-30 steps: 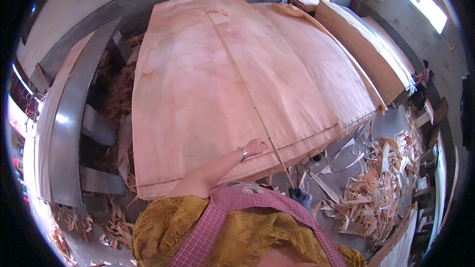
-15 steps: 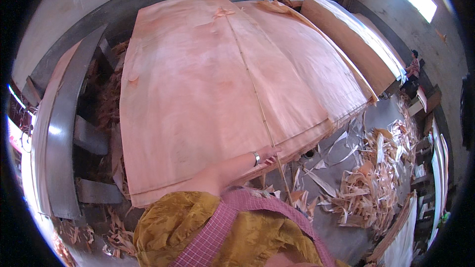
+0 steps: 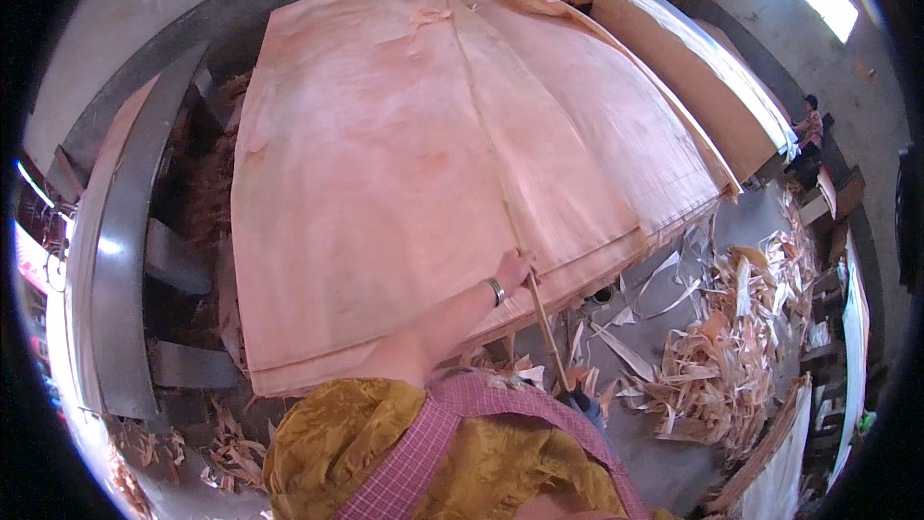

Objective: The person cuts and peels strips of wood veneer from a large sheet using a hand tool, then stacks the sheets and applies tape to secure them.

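Note:
A long thin bamboo pole [image 3: 539, 314] slants over a broad stack of pinkish wood veneer sheets [image 3: 356, 164], its far end close to a torn, curled flap. My left hand [image 3: 517, 270], with a metal band at the wrist, is wrapped round the pole above the stack's near edge. Lower down, by my apron [image 3: 481, 389], my right hand [image 3: 583, 406] shows in a dark glove at the pole's near end. Its fingers look closed round the pole, though my body partly hides them.
Torn veneer scraps [image 3: 722, 356] lie heaped on the floor at the right. Grey beams [image 3: 125, 260] stand along the left. Another sheet stack [image 3: 674, 67] lies at the back right, with a person [image 3: 810, 127] beyond it.
My left hand has shifted slightly up and its fingers have closed round the pole. My gloved right hand has come into view at the pole's near end.

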A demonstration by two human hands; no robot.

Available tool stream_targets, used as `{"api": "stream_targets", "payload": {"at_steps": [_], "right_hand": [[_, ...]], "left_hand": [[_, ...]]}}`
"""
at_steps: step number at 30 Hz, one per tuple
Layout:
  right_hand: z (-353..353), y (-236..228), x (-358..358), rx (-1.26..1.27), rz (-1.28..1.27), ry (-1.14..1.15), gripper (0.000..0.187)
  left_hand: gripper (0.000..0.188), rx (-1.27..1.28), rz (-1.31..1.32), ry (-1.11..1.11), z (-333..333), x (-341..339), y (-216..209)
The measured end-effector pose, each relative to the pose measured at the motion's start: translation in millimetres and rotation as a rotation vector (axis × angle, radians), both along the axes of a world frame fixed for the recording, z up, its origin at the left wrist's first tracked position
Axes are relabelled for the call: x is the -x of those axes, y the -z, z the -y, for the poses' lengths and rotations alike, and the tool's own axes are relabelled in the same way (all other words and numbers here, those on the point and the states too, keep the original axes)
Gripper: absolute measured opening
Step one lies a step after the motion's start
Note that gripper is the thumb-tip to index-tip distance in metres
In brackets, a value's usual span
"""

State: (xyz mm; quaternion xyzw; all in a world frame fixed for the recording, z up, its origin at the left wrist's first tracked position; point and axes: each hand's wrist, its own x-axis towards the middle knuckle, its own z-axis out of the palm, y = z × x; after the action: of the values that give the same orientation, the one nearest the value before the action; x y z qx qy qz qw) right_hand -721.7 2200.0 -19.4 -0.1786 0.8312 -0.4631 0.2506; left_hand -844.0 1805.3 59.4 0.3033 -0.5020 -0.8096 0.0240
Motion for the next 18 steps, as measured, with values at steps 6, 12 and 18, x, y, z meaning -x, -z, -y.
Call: {"api": "stream_targets", "payload": {"at_steps": [6,12,18], "right_hand": [[35.0,-6.0,25.4,0.033,-0.237,-0.322,0.024],[94.7,-94.4,43.1,-0.056,-0.044,-0.404,0.025],[54.7,-11.6,15.4,0.273,0.175,-0.156,0.018]], "left_hand": [[0.026,0.099,0.160,-0.448,33.1,-126.2,-26.1],[0.028,0.126,0.117,-0.508,64.2,-135.7,-21.6],[0.026,0.234,0.056,-0.117,48.1,-40.9,-20.4]]}}
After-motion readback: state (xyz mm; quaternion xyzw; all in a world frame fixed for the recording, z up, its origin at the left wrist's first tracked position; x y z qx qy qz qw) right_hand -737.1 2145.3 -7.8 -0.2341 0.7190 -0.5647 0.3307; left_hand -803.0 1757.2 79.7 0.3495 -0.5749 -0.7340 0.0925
